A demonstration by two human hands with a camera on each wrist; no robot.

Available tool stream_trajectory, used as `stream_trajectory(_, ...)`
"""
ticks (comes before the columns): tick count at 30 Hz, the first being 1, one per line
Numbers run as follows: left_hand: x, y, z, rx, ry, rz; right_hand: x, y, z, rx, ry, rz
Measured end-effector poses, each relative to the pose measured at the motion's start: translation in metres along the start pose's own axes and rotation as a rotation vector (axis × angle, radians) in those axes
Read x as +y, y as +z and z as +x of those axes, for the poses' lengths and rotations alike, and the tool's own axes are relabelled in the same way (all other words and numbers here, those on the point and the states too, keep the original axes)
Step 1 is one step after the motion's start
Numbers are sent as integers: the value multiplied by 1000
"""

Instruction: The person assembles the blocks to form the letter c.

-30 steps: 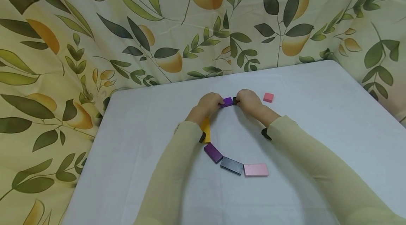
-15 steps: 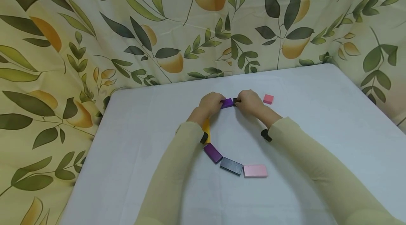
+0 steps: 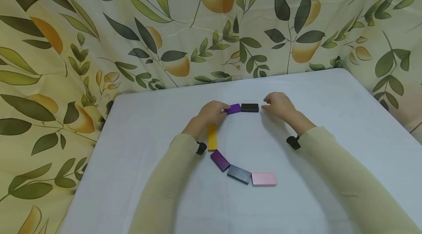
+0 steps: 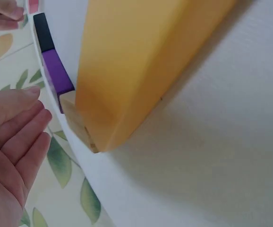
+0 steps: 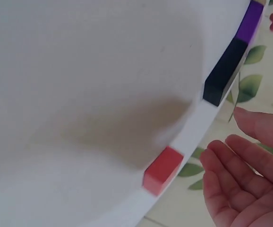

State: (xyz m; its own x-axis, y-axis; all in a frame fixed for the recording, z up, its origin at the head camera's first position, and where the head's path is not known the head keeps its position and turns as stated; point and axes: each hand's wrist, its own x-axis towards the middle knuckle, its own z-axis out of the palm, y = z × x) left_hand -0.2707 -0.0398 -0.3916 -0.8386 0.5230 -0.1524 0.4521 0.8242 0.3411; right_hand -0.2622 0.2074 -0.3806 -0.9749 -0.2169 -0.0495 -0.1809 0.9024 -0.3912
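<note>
A black block (image 3: 250,108) lies end to end with a bright purple block (image 3: 234,108) at the far side of the table. My left hand (image 3: 211,113) is beside the purple block's left end, fingers loosely bent and holding nothing in the left wrist view. That view also shows a tan, wood-coloured block (image 4: 75,120) between the purple block and a yellow block (image 4: 122,61); the hand hides it in the head view. To the right of the black block and apart from it, my right hand (image 3: 280,106) has thumb and fingers spread, with nothing in them.
The row curves toward me through a dark purple block (image 3: 219,160), a grey block (image 3: 239,174) and a light pink block (image 3: 263,179). A red block (image 5: 162,170) lies apart near my right hand, hidden in the head view. White cloth (image 3: 148,146) covers the table.
My right hand has let go of the black block and moved right, covering the red block in the head view. My left hand has drawn slightly left, showing more of the yellow block.
</note>
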Motion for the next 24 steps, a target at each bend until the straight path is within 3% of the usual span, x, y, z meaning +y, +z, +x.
stream_trajectory(7, 3, 2, -15, -10, 80, -6, 26, -12, -13, 33, 50, 34)
stream_trajectory(13, 16, 7, -30, -23, 217, 17, 38, -16, -14, -1, 69, 18)
stream_trajectory(19, 43, 20, -52, -18, 386, 46, 43, -12, -13, -39, 88, 23)
stream_trajectory(24, 69, 29, -70, -47, 468, 79, 49, -9, -8, -52, 80, 17)
